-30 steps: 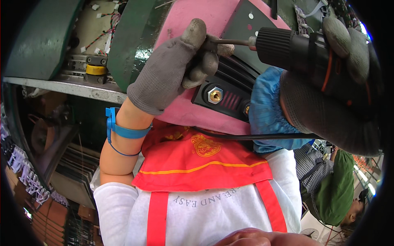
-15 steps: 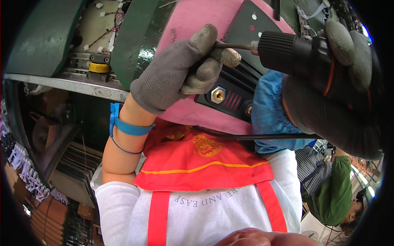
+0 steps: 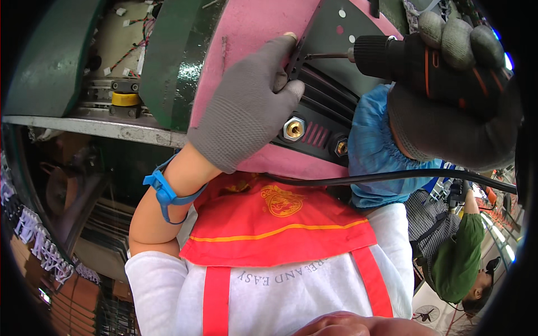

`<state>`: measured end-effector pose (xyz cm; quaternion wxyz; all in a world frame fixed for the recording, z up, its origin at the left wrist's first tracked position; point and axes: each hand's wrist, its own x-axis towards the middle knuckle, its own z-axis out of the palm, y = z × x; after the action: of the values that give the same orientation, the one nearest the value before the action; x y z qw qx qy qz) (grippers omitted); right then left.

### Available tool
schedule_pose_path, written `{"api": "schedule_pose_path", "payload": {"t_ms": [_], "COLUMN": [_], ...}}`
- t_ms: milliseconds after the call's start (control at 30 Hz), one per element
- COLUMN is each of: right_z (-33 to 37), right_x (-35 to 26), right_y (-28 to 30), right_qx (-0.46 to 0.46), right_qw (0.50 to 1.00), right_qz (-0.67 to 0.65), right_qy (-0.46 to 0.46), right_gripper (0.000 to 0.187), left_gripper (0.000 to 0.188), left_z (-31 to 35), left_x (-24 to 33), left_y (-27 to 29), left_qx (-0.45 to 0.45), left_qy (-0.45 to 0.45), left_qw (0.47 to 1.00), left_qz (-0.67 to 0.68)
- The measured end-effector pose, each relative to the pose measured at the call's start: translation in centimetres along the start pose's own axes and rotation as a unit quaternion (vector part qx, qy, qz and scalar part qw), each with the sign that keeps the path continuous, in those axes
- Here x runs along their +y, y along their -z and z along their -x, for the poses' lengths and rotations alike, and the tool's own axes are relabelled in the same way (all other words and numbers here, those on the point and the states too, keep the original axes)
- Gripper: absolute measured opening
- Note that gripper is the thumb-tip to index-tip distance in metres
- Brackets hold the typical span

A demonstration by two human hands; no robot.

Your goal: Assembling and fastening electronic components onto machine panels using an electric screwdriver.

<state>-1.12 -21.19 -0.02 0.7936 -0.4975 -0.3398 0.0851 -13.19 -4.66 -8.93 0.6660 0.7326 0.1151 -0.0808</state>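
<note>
My right hand (image 3: 457, 42), in a grey glove, is wrapped round a black power drill (image 3: 426, 64) with orange lines. Its long thin bit (image 3: 330, 55) points left, and the tip meets the flanged edge of a black metal panel (image 3: 336, 42). On that same edge my gloved left hand (image 3: 246, 101) is closed, thumb below the bit and a fingertip above it; its other fingers are hidden behind. Brass fittings with hex nuts (image 3: 293, 129) sit at the panel's near end, beside a row of slots.
The panel lies on a pink mat (image 3: 241, 28). A black cable (image 3: 392, 179) runs across in front of my right forearm. To the left are a green board (image 3: 174, 67), wires with white connectors (image 3: 134, 50) and a metal rail (image 3: 95, 126). Another person (image 3: 459, 257) works at the right.
My left hand has gone from pinching near the drill bit's tip to holding the panel's edge. The bit's tip, hidden by fingers before, now shows at the panel. The drill has shifted slightly.
</note>
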Motion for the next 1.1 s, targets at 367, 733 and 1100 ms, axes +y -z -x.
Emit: {"api": "schedule_pose_path", "payload": {"t_ms": [367, 733, 1100], "right_z": [0.2, 0.6, 0.7], "right_x": [1.3, 1.3, 4.3], "right_y": [-4.8, -1.6, -2.0], "right_qx": [0.095, -0.16, -0.038], "right_qw": [0.986, 0.958, 0.997], "right_qz": [-0.068, 0.226, 0.045], "right_qy": [-0.117, -0.075, -0.058], "right_gripper": [0.025, 0.028, 0.022], "left_gripper": [0.04, 0.039, 0.033], "left_z": [-0.2, -0.2, -0.5], "left_x": [-1.6, -1.5, -2.2], "left_y": [-1.1, -1.6, -2.2], "left_qx": [0.078, 0.086, 0.099], "left_qy": [-0.061, -0.086, -0.107], "left_qw": [0.99, 0.989, 0.985], "left_qz": [-0.103, -0.079, -0.088]}}
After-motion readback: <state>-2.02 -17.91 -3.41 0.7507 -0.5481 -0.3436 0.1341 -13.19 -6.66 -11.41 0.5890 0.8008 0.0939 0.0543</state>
